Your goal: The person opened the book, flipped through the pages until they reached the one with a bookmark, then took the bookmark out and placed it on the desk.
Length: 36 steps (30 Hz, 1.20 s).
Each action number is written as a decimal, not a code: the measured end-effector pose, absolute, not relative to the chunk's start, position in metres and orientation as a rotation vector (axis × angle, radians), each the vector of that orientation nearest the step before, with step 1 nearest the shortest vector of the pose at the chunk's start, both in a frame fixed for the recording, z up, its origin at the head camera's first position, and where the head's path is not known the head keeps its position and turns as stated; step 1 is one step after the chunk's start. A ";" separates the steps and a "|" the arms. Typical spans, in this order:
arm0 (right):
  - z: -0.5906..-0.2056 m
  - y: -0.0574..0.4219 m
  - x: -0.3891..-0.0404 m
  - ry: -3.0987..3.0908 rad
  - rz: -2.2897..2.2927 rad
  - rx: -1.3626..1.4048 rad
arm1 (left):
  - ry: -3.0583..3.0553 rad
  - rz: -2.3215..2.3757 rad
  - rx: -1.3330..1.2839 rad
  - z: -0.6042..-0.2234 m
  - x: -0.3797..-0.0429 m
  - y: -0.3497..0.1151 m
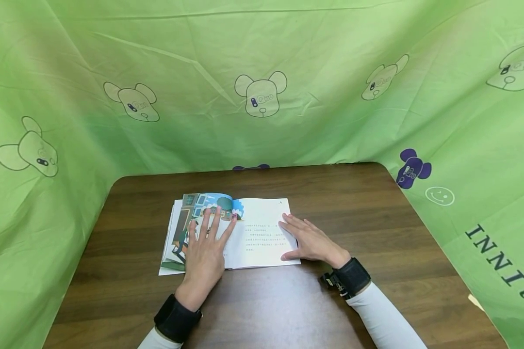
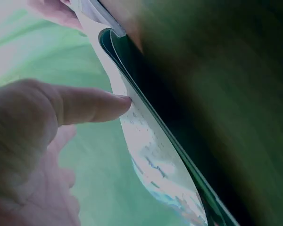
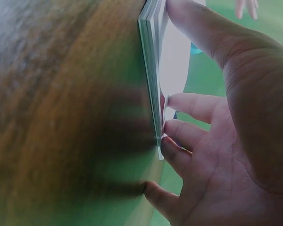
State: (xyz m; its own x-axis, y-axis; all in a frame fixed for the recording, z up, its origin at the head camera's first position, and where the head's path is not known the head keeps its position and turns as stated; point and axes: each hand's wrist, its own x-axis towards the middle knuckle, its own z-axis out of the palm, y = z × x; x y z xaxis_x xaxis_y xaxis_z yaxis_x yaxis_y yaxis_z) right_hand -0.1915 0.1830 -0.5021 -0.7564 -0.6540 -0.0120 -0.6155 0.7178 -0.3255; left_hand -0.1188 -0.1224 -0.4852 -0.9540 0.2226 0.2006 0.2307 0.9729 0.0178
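Observation:
An open picture book [image 1: 262, 245] lies on the wooden table, with a coloured illustration on its left page and printed lines plus a small picture on its right. Spread across the left page is my left hand [image 1: 206, 254], its fingers straight and pointing away from me. In the left wrist view the thumb [image 2: 96, 104] touches the page. My right hand [image 1: 312, 240] rests over the book's right edge, fingers extended. The right wrist view shows the thumb on the page and the fingertips [image 3: 172, 126] right at the edge of the page stack [image 3: 151, 61].
The brown wooden table [image 1: 353, 203] extends around the book on all sides. A green cloth [image 1: 262, 135] with bear-head prints hangs behind it and along both sides. A small pale object [image 1: 476, 302] sits at the table's right edge.

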 end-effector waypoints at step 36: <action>-0.495 0.185 -0.195 2.679 -0.455 -1.136 | -3.298 -0.398 -0.342 -0.488 -0.107 -0.113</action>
State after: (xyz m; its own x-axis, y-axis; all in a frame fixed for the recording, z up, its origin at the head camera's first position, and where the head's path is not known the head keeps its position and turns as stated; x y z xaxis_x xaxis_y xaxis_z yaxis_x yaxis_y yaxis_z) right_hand -0.1953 0.1851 -0.4948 -0.6859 -0.7252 -0.0597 -0.6649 0.6579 -0.3535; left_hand -0.1069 -0.1130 -0.4879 -0.9596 0.2239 -0.1704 0.1769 0.9511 0.2532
